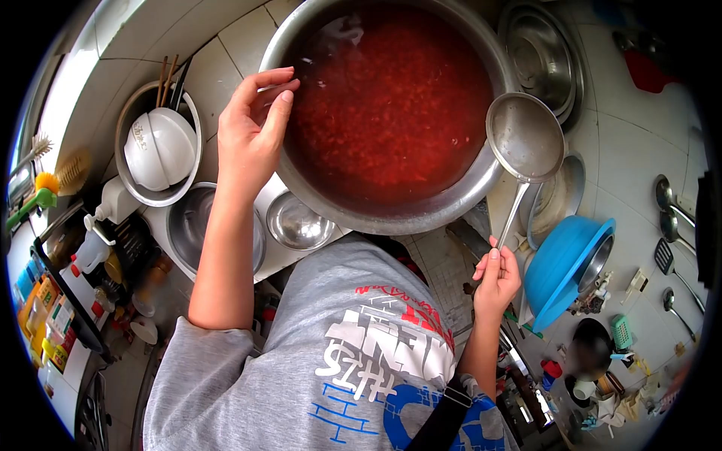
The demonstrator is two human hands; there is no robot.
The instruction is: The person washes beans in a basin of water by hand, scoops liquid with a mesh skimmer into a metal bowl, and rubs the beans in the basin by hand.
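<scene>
Nearest is the gray shirt (286, 361) of the person, with printed letters and a black strap (444, 413) over it. The right hand (496, 278) is in front of the body, at its right side. Its fingers are closed around the handle of the ladle (524, 137). Just right of this hand, a blue basin (555, 267) stands tilted, with a metal bowl (594, 263) inside.

At the left side, on the white counter, a small bowl (301, 222) is just beside a larger basin (192, 225), which the left forearm partly covers.

Farther, the wide metal pot (391, 224) is in front of the person, with red liquid (391, 113) and many small pieces in it. The head of the ladle is above its right rim, hollow side up; I cannot tell whether they touch. The left hand (252, 128) is at the left rim, empty, with fingers bent a little and thumb apart.

Left of this hand, a round container (167, 198) holds white bowls (162, 149) and chopsticks (167, 81). Beyond the ladle, steel basins (538, 60) lie one in another.
</scene>
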